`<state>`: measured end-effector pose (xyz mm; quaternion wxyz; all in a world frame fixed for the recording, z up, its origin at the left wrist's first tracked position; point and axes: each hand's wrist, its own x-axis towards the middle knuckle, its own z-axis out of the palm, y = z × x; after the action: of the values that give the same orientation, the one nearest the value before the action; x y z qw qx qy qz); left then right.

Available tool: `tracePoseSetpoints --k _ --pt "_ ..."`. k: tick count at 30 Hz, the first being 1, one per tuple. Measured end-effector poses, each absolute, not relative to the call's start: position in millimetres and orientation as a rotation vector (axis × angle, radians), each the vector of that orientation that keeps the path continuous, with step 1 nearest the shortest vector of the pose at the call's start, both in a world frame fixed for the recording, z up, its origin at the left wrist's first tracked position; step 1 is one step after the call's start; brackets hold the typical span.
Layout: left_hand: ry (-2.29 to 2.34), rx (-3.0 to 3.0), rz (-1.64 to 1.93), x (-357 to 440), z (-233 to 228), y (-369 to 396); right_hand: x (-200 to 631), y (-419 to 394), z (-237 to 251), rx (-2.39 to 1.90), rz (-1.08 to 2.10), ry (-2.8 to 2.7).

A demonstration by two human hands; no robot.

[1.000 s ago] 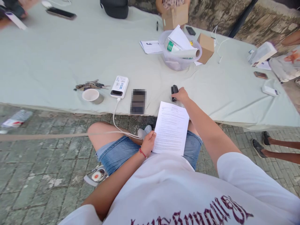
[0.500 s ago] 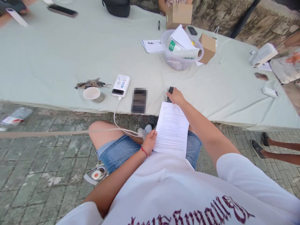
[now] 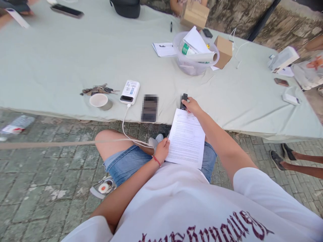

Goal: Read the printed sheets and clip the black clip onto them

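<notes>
Printed paper sheets (image 3: pixel 186 139) lie over my lap, their top edge reaching the table's near edge. My left hand (image 3: pixel 162 149) pinches the left side of the paper between thumb and fingers. At the paper's top edge, my right hand (image 3: pixel 193 106) is closed on a small black stapler (image 3: pixel 184 100), with the fingers at its right side. The stapler rests on the table; its lower end meets the paper, and whether the paper is between its jaws cannot be made out. Left of it lies a blurred-out dark phone-like object (image 3: pixel 149 108).
On the cloth-covered table (image 3: pixel 58 57) are a white power bank (image 3: pixel 130 91) with a cable, a paper cup (image 3: pixel 100 101), keys (image 3: pixel 99 89) and a plastic basin (image 3: pixel 193 69) holding papers. Across the table a person handles a cardboard box (image 3: pixel 194 15). Another person's feet (image 3: pixel 282 159) show at right.
My right hand's grip has shifted to the stapler's right side, baring more of it. The paper and my left hand moved slightly right. The cardboard box across the table has tilted.
</notes>
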<state>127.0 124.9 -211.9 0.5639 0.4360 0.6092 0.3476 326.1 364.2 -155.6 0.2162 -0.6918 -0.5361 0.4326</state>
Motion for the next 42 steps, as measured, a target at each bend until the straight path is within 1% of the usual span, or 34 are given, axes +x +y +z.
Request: tracePoseSetpoints --k 3,9,12,18,23,27,31,35,42 --pt "1.448 1.019 0.830 128 -210 127 331 360 -167 -1.874 1.145 -1.476" --pt "1.446 1.002 0.845 131 -203 132 332 345 -187 -1.820 0.754 -1.479" --pt "1.436 0.958 0.854 132 -204 133 334 341 -194 -1.795 0.630 -1.510" --pt "1.333 0.797 0.894 137 -209 136 337 343 -199 -1.726 0.488 -1.576" --pt "1.313 0.767 0.891 139 -208 136 331 330 -194 -1.543 0.294 -1.834" --pt "1.332 0.820 0.868 139 -207 135 328 315 -182 -1.530 0.258 -1.998" --pt "1.370 0.894 0.860 142 -205 135 328 311 -169 -1.577 0.287 -2.049" --pt "1.399 0.919 0.835 144 -204 135 330 313 -160 -1.591 0.311 -2.030" --pt "1.410 0.892 0.878 142 -209 131 353 300 -153 -1.742 0.256 -1.958"
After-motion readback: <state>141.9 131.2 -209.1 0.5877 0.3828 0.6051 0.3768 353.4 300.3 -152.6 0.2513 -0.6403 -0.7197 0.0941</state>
